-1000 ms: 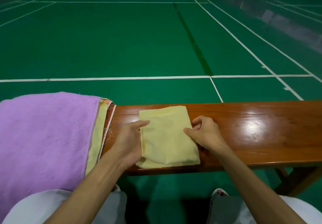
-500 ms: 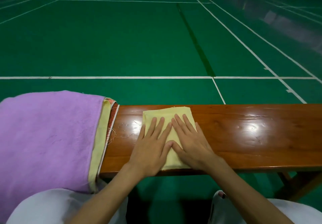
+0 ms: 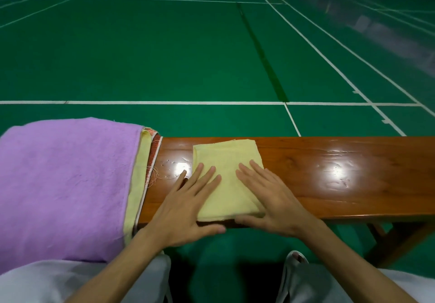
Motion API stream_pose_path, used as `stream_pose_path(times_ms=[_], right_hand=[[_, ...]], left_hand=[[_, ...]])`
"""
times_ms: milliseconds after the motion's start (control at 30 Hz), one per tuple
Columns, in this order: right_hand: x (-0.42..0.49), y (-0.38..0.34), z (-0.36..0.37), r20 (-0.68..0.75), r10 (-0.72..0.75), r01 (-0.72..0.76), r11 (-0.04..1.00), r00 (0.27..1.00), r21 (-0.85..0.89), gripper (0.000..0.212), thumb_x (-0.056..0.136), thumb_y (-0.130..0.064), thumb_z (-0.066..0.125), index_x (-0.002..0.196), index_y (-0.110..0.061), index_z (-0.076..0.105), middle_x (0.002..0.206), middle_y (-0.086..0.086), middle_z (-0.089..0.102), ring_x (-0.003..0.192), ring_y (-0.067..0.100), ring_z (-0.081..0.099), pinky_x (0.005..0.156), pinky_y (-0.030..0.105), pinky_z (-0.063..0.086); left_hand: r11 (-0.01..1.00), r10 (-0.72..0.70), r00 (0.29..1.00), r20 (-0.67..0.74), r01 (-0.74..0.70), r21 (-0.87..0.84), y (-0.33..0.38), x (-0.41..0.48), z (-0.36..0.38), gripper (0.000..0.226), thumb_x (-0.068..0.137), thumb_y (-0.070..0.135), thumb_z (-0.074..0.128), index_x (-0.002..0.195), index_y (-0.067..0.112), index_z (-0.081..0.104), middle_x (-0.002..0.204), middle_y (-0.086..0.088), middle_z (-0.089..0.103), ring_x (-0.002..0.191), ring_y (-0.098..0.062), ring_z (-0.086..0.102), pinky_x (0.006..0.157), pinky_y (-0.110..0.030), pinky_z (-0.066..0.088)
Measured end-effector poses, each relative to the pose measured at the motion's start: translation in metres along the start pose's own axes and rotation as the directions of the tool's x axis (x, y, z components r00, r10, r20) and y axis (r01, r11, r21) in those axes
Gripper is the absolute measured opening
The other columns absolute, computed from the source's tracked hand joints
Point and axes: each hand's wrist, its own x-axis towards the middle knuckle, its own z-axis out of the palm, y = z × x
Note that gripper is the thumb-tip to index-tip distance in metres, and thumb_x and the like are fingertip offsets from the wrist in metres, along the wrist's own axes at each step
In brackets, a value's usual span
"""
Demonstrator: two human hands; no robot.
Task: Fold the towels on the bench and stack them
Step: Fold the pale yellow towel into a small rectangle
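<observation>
A folded pale yellow towel [image 3: 226,161] lies flat on the wooden bench [image 3: 329,173], near its left part. My left hand [image 3: 188,206] rests flat on the towel's left near edge with straight spread fingers, the little finger on the wood. My right hand [image 3: 270,199] lies flat on the towel's right near corner, fingers straight. To the left, a purple towel [image 3: 66,185] is draped over the bench end, over a yellow towel [image 3: 138,180] and an orange patterned cloth [image 3: 154,156] whose edges show.
The bench runs to the right with bare glossy wood and a leg [image 3: 395,241] below. Beyond it lies a green court floor [image 3: 188,55] with white lines. My knees in light trousers [image 3: 94,279] are at the bottom.
A second ago both hands gripped the yellow towel's sides. They then flattened on its middle, and now have slid apart and toward me, onto its near corners.
</observation>
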Motion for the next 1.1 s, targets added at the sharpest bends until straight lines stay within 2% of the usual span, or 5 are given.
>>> stream_pose_path(times_ms=[167,367,600,767,1100], right_hand=[[-0.023,0.008,0.017,-0.006,-0.054,0.052,0.984,0.999,-0.171,0.118,0.075,-0.044,0.086,0.165,-0.026,0.011,0.173,-0.004,0.005,0.159,0.020,0.001,0.126,0.050,0.018],[-0.026,0.003,-0.023,-0.061,0.086,-0.084,0.996,0.994,0.028,0.048,0.086,-0.023,0.074,0.132,-0.032,0.065,0.131,-0.013,0.062,0.116,0.006,0.051,0.099,0.034,0.049],[0.002,0.016,-0.037,-0.090,0.291,-0.174,0.763,0.953,0.623,0.014,0.103,-0.028,0.059,0.108,-0.034,0.072,0.095,-0.022,0.075,0.085,0.000,0.068,0.068,0.017,0.052],[0.022,0.014,-0.028,-0.064,0.504,-0.350,0.680,0.861,0.644,0.038,0.105,-0.034,0.055,0.072,-0.016,0.058,0.058,-0.008,0.055,0.053,0.014,0.055,0.051,0.030,0.041],[0.049,0.018,-0.020,-0.158,0.696,-0.503,0.639,0.701,0.581,0.037,0.099,-0.039,0.065,0.078,-0.010,0.070,0.079,0.005,0.068,0.080,0.022,0.065,0.071,0.039,0.052]], left_hand=[[1.000,0.025,0.991,-0.129,-0.025,0.002,-0.010,-0.028,0.011,0.089,0.089,0.056,0.068,0.163,0.034,0.023,0.170,0.011,0.020,0.156,-0.021,0.021,0.121,-0.044,0.031],[0.970,-0.102,0.955,-0.279,0.033,-0.240,-0.005,-0.027,-0.003,0.048,0.087,0.037,0.077,0.134,0.041,0.066,0.128,0.015,0.069,0.095,-0.002,0.048,0.072,-0.023,0.040],[0.601,-0.461,0.875,-0.147,0.185,-0.778,0.003,-0.001,-0.020,0.042,0.092,0.051,0.056,0.127,0.032,0.068,0.107,0.026,0.071,0.101,0.001,0.066,0.078,-0.017,0.055],[0.535,-0.614,0.788,-0.047,0.373,-0.758,-0.009,0.025,-0.018,0.042,0.095,0.046,0.064,0.123,0.016,0.071,0.111,0.001,0.075,0.099,-0.013,0.071,0.077,-0.032,0.062],[0.419,-0.812,0.584,-0.011,0.569,-0.708,-0.007,0.059,-0.017,0.036,0.089,0.051,0.074,0.079,0.016,0.068,0.086,-0.005,0.073,0.073,-0.018,0.069,0.066,-0.039,0.060]])
